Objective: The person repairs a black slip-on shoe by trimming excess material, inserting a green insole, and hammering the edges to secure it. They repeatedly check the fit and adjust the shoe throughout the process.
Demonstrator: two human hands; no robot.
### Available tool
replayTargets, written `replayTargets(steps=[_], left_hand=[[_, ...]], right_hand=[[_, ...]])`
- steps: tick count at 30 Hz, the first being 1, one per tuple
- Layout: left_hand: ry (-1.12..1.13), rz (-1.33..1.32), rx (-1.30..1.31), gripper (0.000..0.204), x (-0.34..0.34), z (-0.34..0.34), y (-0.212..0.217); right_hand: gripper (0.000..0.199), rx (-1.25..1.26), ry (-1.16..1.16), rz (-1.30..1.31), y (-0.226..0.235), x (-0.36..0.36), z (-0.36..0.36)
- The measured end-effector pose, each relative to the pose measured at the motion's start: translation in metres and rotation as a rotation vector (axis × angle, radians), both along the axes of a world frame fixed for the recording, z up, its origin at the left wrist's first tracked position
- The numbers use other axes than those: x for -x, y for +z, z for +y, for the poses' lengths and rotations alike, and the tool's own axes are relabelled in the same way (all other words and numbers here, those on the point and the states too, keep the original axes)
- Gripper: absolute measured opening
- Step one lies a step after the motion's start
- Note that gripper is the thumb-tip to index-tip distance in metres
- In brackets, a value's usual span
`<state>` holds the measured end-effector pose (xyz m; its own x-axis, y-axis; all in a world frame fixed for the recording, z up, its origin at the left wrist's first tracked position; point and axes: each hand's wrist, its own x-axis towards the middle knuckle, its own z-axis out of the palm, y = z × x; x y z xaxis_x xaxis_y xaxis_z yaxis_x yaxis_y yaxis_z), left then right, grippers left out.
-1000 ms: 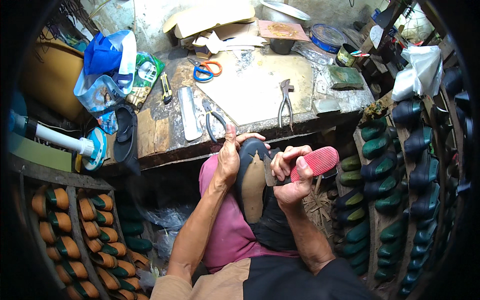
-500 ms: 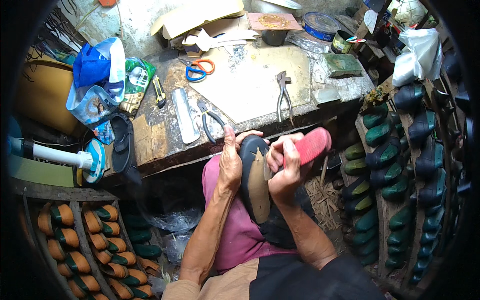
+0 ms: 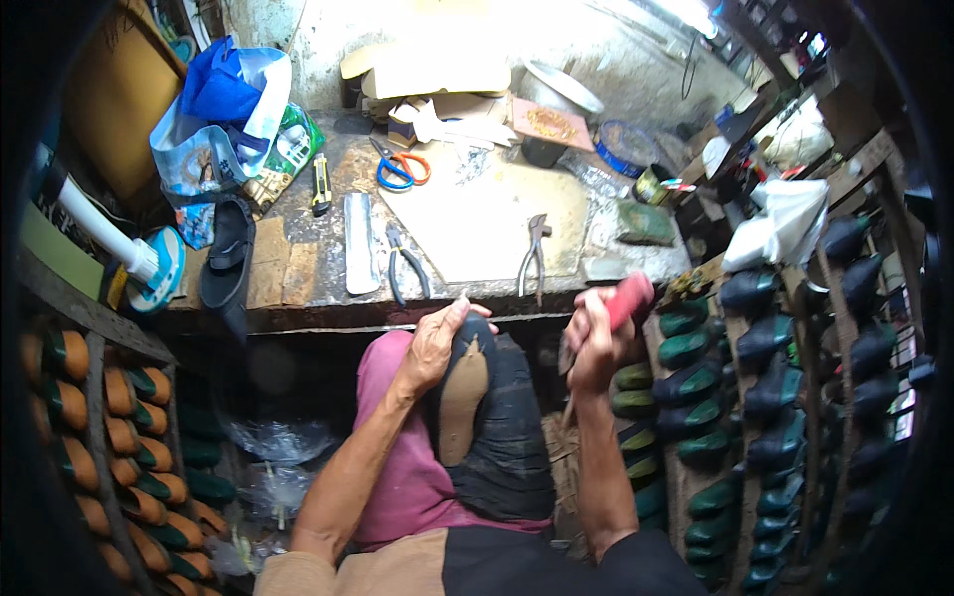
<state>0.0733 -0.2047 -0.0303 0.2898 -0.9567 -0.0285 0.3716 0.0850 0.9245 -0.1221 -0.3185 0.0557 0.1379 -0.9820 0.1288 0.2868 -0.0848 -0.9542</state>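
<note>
A dark shoe [image 3: 475, 343] lies sole up on my lap, its tan insole [image 3: 463, 402] facing me. My left hand [image 3: 433, 346] grips the shoe at its toe end, close under the bench edge. My right hand [image 3: 594, 348] is closed round a red-handled tool [image 3: 630, 298] and is held to the right of the shoe, apart from it. The tool's working end is hidden behind my fist. Black cloth [image 3: 512, 447] and pink cloth [image 3: 397, 477] cover my lap under the shoe.
The worn workbench [image 3: 477, 223] carries pliers [image 3: 405, 263], pincers [image 3: 534, 253], a flat metal strip [image 3: 358, 243], scissors [image 3: 399, 169], a utility knife [image 3: 320, 184] and a blue bag [image 3: 214, 109]. Racks of shoe lasts stand left [image 3: 70, 397] and right [image 3: 755, 338]. A black sandal [image 3: 227, 258] hangs over the bench's left end.
My right hand has drawn away from the shoe to the right with the red-handled tool. My left hand has stayed on the shoe's toe end.
</note>
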Motion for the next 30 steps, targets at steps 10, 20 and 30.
replayTargets(steps=[10, 20, 30], left_hand=[[0.123, -0.423, -0.071, 0.046, 0.024, 0.054, 0.049], [-0.138, -0.371, 0.076, 0.046, 0.005, 0.092, 0.096], [-0.514, -0.53, 0.301, 0.034, 0.018, 0.061, 0.102]], right_hand=[[0.05, 0.678, -0.172, 1.554, -0.043, 0.004, -0.25], [0.049, 0.812, 0.441, 0.876, -0.016, 0.018, -0.069], [0.095, 0.592, 1.05, 0.352, -0.071, 0.015, 0.07]])
